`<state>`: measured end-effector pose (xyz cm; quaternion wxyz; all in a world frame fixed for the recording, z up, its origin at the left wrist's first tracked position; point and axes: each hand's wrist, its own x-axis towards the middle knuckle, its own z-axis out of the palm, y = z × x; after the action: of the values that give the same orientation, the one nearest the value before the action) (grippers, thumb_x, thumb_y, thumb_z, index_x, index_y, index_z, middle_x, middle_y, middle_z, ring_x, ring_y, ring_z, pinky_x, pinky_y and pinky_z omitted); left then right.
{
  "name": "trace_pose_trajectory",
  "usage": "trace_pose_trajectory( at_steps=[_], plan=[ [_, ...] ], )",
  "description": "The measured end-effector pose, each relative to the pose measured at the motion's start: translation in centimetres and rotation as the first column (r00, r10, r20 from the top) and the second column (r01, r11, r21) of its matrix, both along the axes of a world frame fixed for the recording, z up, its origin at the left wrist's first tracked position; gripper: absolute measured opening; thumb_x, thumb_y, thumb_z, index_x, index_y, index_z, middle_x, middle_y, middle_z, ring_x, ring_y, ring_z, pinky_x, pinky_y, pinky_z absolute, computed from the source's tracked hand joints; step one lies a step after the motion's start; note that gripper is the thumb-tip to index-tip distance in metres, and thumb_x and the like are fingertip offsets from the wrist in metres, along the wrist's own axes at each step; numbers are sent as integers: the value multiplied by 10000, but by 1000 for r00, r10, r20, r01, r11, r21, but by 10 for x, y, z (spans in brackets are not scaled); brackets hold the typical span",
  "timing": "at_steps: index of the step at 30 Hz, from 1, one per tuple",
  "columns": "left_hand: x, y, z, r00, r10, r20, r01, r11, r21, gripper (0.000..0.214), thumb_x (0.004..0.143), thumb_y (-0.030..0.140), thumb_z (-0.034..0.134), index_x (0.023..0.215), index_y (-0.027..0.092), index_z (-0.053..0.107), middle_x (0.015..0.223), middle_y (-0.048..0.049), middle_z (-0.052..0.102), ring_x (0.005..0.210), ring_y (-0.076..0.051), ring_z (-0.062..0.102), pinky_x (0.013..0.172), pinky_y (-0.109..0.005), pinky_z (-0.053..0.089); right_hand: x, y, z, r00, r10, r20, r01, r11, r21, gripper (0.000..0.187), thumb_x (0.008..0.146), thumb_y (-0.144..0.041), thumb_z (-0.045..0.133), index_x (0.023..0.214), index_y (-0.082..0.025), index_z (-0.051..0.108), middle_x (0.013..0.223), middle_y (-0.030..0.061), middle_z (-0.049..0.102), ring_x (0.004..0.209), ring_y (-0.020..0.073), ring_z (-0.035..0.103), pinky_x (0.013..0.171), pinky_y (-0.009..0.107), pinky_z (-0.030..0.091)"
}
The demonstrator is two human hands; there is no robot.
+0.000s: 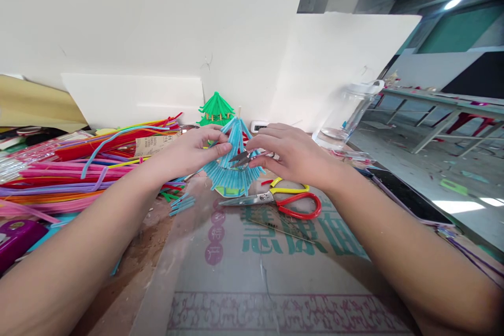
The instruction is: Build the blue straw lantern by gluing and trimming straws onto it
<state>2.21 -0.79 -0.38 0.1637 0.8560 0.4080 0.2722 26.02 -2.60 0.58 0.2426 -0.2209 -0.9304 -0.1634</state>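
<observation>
Head view shows the left hand [189, 152] pinching the blue pipe-cleaner cone [233, 165] at 12 o'clock on the tabletop [220, 273] while the right hand [293, 155] closes small snips [242, 157] on it, likely trimming, which needs steadiness.

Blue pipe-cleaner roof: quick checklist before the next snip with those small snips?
1. Left hand grips the blue pipe-cleaner roof: ok.
2. Right hand holds the small snips at the roof: ok.
3. Left fingertips clear of the blades: cannot tell, they sit close.
4. Blades open or closed: cannot tell.
5. Red-and-yellow scissors lie shut on the cardboard, apart from both hands: ok.
6. Green model stands behind, out of the way: ok.
</observation>
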Motion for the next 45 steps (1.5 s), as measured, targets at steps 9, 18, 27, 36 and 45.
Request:
trace_pose_trajectory(
  at_steps=[9,18,27,36,45],
  plan=[
    [0,2,-1,1000,-1,21,1,1000,6,360,857,536,472,909,236,665,1088,-8,635,990,-218,592,872,-327,442,-3,2,-5,1000,12,21,-13,999,46,200,938,-313,491,996,-186,633,856,49,648,776,183,508,701,305,363],
    [0,0,0,1000,-4,17,3,1000,9,365,859,540,474,920,232,662,1039,-7,632,972,-210,586,850,-315,449,-1,1,-2,1000,1,-13,-1,1000,27,230,944,-361,479,977,-179,615,856,52,645,798,185,533,695,297,364],
    [-4,2,-1,999,-31,-21,31,999,-14,381,873,539,442,962,236,655,1028,-12,632,970,-216,583,856,-317,445,8,2,4,1000,-21,-7,22,996,84,278,955,-412,440,979,-189,605,842,52,620,776,185,507,710,309,353],
    [-3,-2,4,996,-67,-59,68,997,26,373,892,524,443,968,235,666,1126,-16,604,1085,-221,550,981,-336,389,2,1,4,1000,2,28,-6,989,148,261,959,-384,446,922,-178,602,785,32,587,724,166,461,685,296,335],
    [-1,-2,2,999,-34,-36,35,999,12,383,874,542,461,965,239,676,1145,-12,616,1081,-228,555,950,-342,405,1,-1,3,1000,3,-19,-1,994,110,235,946,-373,478,956,-176,605,788,35,610,726,168,499,675,294,347]
  ],
)
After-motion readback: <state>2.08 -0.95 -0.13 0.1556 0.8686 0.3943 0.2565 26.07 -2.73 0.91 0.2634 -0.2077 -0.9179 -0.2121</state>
